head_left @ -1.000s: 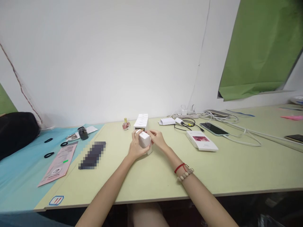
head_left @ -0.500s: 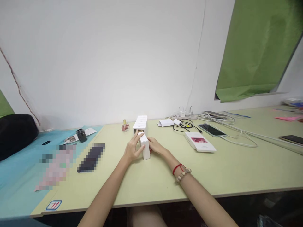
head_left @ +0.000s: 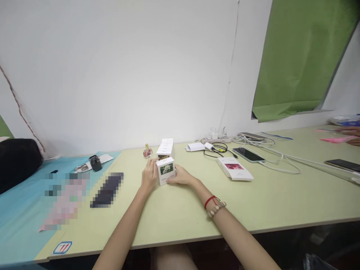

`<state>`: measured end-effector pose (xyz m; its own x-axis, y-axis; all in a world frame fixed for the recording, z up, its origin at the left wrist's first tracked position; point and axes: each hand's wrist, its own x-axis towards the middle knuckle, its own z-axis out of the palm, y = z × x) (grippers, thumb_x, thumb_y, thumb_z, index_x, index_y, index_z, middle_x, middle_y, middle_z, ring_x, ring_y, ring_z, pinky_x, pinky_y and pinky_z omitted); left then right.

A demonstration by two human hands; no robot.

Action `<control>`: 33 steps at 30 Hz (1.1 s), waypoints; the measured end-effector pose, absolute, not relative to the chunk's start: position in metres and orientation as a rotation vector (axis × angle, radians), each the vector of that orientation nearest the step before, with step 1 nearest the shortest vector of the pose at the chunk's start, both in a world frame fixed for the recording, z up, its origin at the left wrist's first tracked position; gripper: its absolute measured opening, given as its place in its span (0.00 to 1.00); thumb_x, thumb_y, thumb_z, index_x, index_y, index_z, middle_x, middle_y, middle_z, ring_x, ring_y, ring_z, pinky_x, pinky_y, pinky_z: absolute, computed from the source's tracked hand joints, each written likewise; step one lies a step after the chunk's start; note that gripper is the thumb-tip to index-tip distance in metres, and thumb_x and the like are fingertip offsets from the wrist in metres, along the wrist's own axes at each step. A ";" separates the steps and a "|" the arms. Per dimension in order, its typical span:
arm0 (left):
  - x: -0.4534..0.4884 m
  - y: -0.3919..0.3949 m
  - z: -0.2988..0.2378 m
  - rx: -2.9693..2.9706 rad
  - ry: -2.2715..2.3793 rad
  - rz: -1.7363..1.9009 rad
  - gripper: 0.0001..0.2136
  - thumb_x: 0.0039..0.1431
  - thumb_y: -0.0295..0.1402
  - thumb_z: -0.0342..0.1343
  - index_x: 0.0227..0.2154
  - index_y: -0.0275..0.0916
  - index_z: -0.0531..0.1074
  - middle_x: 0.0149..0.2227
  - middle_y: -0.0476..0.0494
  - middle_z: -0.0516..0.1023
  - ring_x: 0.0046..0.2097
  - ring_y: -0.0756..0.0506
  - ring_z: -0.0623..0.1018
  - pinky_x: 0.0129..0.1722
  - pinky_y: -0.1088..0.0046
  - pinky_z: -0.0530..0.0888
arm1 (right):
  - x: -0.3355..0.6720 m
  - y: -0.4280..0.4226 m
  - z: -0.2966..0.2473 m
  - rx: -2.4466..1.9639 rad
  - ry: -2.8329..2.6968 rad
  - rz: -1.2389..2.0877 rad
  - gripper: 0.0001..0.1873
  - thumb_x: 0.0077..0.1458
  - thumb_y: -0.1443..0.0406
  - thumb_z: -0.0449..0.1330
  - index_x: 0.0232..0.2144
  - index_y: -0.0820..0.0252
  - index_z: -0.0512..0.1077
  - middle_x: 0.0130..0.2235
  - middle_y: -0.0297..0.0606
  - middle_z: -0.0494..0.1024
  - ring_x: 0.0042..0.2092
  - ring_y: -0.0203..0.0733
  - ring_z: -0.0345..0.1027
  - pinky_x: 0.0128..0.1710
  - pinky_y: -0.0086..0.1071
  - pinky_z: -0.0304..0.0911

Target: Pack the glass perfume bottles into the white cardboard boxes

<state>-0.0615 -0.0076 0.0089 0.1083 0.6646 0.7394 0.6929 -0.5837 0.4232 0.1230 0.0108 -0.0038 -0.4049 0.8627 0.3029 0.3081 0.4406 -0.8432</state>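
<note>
A small white box (head_left: 166, 170) with a flower picture on its front stands on the pale green table (head_left: 197, 210). My left hand (head_left: 149, 175) grips its left side. My right hand (head_left: 182, 176) holds its right side, fingers curled against it. Just behind it runs a row of similar white boxes (head_left: 165, 147). A small pink perfume bottle (head_left: 147, 151) stands to the left of that row.
A flat white box with a pink picture (head_left: 234, 168), a phone on a cable (head_left: 248, 154), a power strip with chargers (head_left: 215, 138) and loose cables lie at the right. A dark jar (head_left: 95, 163) sits on the blue cover at the left. Another person's hand (head_left: 350, 132) shows far right.
The box was held up and turned between both hands, then set down on the table; its picture side now faces me. The camera view shifted slightly to the right.
</note>
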 end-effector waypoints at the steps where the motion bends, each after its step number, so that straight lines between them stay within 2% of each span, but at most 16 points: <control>1: -0.062 -0.006 0.008 -2.266 -1.472 -1.535 0.16 0.62 0.36 0.34 0.48 0.43 0.63 0.46 0.44 0.70 0.45 0.48 0.72 0.38 0.72 0.70 | 0.124 0.012 -0.004 -1.037 -1.941 0.826 0.32 0.30 0.63 0.69 0.43 0.59 0.67 0.41 0.39 0.74 0.41 0.44 0.69 0.40 0.37 0.64; 5: -0.062 -0.003 0.005 -2.172 -1.635 -1.527 0.15 0.62 0.38 0.36 0.46 0.43 0.63 0.44 0.45 0.72 0.42 0.47 0.73 0.34 0.72 0.69 | 0.127 0.014 -0.006 -1.177 -1.974 0.616 0.30 0.30 0.58 0.69 0.41 0.58 0.69 0.41 0.39 0.75 0.40 0.45 0.68 0.40 0.38 0.62; 8: -0.060 -0.004 0.003 -2.181 -1.692 -1.483 0.16 0.62 0.39 0.33 0.46 0.44 0.62 0.45 0.45 0.72 0.43 0.46 0.73 0.34 0.71 0.68 | 0.125 0.016 -0.008 -1.160 -1.966 0.565 0.31 0.31 0.58 0.68 0.42 0.59 0.68 0.40 0.38 0.75 0.39 0.43 0.68 0.39 0.36 0.62; 11: -0.057 -0.003 0.000 -2.169 -1.799 -1.420 0.17 0.62 0.42 0.33 0.47 0.44 0.61 0.43 0.44 0.72 0.43 0.46 0.73 0.33 0.71 0.67 | 0.119 0.017 -0.012 -1.185 -1.894 0.500 0.31 0.33 0.60 0.67 0.43 0.61 0.67 0.40 0.40 0.74 0.39 0.42 0.68 0.38 0.34 0.62; 15: -0.054 0.002 -0.007 -2.168 -1.931 -1.305 0.21 0.58 0.47 0.39 0.49 0.42 0.57 0.38 0.43 0.72 0.40 0.45 0.74 0.35 0.70 0.67 | 0.114 0.018 -0.017 -1.204 -1.800 0.503 0.28 0.37 0.66 0.64 0.44 0.61 0.63 0.40 0.39 0.72 0.32 0.36 0.67 0.33 0.31 0.63; 18: -0.054 0.007 -0.012 -2.166 -1.955 -1.243 0.23 0.55 0.47 0.45 0.50 0.41 0.56 0.39 0.40 0.72 0.41 0.43 0.74 0.37 0.68 0.67 | 0.111 0.020 -0.019 -1.180 -1.773 0.549 0.28 0.39 0.70 0.60 0.47 0.61 0.61 0.43 0.41 0.70 0.27 0.31 0.66 0.31 0.29 0.63; 23: -0.054 0.010 -0.013 -2.172 -2.001 -1.155 0.25 0.54 0.44 0.47 0.53 0.40 0.53 0.44 0.37 0.71 0.44 0.42 0.73 0.38 0.67 0.68 | 0.110 0.024 -0.020 -1.103 -1.761 0.556 0.31 0.41 0.72 0.58 0.50 0.61 0.57 0.43 0.40 0.70 0.29 0.30 0.65 0.32 0.28 0.64; 27: -0.053 0.009 -0.010 -2.230 -2.004 -1.033 0.26 0.51 0.45 0.50 0.51 0.39 0.55 0.46 0.36 0.70 0.46 0.40 0.71 0.38 0.67 0.68 | 0.110 0.023 -0.019 -1.106 -1.737 0.523 0.30 0.41 0.71 0.58 0.49 0.59 0.58 0.46 0.41 0.66 0.29 0.29 0.66 0.32 0.29 0.64; 29: -0.055 0.009 -0.010 -2.271 -2.000 -1.003 0.26 0.52 0.47 0.50 0.50 0.38 0.56 0.44 0.36 0.71 0.46 0.41 0.72 0.38 0.67 0.68 | 0.110 0.022 -0.017 -1.149 -1.733 0.488 0.30 0.40 0.70 0.59 0.49 0.57 0.58 0.46 0.40 0.66 0.29 0.29 0.66 0.32 0.29 0.63; 33: -0.062 0.011 -0.011 -2.362 -1.965 -1.025 0.24 0.53 0.48 0.47 0.50 0.42 0.57 0.42 0.41 0.72 0.43 0.43 0.72 0.34 0.70 0.67 | 0.109 0.017 -0.012 -1.254 -1.714 0.438 0.30 0.41 0.67 0.60 0.48 0.54 0.56 0.41 0.33 0.70 0.27 0.30 0.66 0.28 0.28 0.60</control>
<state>-0.0622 0.0108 -0.0105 0.0661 0.9134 0.4016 0.8518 -0.2612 0.4540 0.1091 0.0171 -0.0120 -0.0402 0.8812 0.4711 0.5474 0.4138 -0.7274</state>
